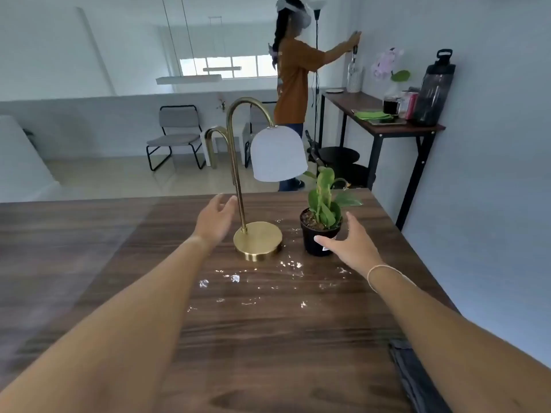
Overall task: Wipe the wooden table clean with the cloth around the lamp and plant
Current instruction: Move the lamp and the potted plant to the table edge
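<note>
A brass lamp (258, 239) with a white shade stands on the dark wooden table (268, 338). To its right sits a small green plant in a black pot (319, 234). White crumbs and wet specks (262, 281) lie scattered in front of both. My left hand (213, 219) is open, just left of the lamp's stem, not touching it. My right hand (351, 245) is open beside the pot, thumb near its front. A dark grey cloth (417, 380) lies at the table's right front edge, partly hidden under my right forearm.
A person in an orange shirt (293, 84) stands beyond the table, reaching to the wall. A narrow side table (387, 120) on the right holds a bottle, cups and a green cloth. A grey chair (176, 135) stands on the floor behind.
</note>
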`<act>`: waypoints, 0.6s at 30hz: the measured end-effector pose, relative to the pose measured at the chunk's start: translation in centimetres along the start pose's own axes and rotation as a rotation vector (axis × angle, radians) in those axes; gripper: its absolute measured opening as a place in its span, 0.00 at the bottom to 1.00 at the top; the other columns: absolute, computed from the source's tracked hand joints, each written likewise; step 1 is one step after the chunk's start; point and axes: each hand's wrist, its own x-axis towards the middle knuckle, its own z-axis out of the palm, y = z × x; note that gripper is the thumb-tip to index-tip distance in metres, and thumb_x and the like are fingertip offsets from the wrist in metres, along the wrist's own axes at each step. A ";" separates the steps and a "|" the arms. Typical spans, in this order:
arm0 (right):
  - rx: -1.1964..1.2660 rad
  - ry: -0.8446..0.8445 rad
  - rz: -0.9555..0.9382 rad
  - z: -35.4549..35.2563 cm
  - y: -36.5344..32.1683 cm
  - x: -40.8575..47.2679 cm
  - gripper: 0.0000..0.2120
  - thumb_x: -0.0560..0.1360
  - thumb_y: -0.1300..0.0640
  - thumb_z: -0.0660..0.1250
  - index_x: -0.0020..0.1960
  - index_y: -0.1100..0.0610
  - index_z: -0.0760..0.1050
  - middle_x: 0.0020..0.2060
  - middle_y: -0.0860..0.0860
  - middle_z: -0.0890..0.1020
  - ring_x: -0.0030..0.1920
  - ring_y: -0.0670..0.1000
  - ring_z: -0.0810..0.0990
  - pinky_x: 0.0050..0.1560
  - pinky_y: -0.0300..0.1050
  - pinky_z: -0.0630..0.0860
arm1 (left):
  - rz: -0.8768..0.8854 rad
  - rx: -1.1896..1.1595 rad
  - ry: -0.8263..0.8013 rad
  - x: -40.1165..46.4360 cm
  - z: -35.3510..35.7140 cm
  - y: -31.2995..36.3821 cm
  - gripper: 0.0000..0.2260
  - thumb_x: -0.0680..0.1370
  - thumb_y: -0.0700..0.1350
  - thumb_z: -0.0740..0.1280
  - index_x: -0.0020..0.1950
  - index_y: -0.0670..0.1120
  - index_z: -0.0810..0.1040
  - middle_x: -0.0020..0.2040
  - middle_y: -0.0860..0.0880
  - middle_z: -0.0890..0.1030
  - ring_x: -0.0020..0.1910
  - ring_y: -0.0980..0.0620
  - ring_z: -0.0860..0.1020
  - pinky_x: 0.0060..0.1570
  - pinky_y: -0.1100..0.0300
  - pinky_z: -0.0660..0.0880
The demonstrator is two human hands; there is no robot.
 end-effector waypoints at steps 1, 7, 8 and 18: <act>0.031 0.035 0.012 0.6 -0.1 0.4 0.51 0.63 0.39 0.74 0.76 0.50 0.49 0.76 0.49 0.58 0.74 0.53 0.61 0.70 0.55 0.63 | -0.017 -0.037 0.002 0.6 0.0 -0.2 0.28 0.77 0.59 0.56 0.74 0.50 0.59 0.71 0.46 0.69 0.67 0.45 0.69 0.66 0.44 0.68; 0.191 0.121 0.049 3.3 -0.1 1.8 0.52 0.61 0.45 0.77 0.75 0.49 0.50 0.71 0.48 0.68 0.70 0.52 0.68 0.68 0.49 0.65 | 0.016 -0.277 -0.065 4.0 1.3 -0.9 0.25 0.77 0.60 0.52 0.72 0.51 0.63 0.72 0.50 0.68 0.71 0.49 0.66 0.71 0.46 0.62; 0.209 0.144 0.047 3.6 -0.3 1.8 0.50 0.62 0.46 0.78 0.75 0.50 0.52 0.69 0.48 0.71 0.68 0.52 0.69 0.66 0.47 0.65 | 0.035 -0.319 -0.077 4.4 1.5 -0.9 0.24 0.77 0.61 0.51 0.70 0.52 0.66 0.70 0.49 0.71 0.70 0.49 0.67 0.71 0.46 0.62; 0.279 0.283 0.029 5.2 -0.3 3.1 0.44 0.62 0.49 0.78 0.71 0.51 0.58 0.62 0.49 0.75 0.62 0.51 0.73 0.60 0.42 0.69 | 0.080 -0.613 -0.019 6.2 3.5 0.1 0.19 0.77 0.60 0.52 0.36 0.50 0.72 0.31 0.52 0.66 0.33 0.54 0.66 0.43 0.59 0.66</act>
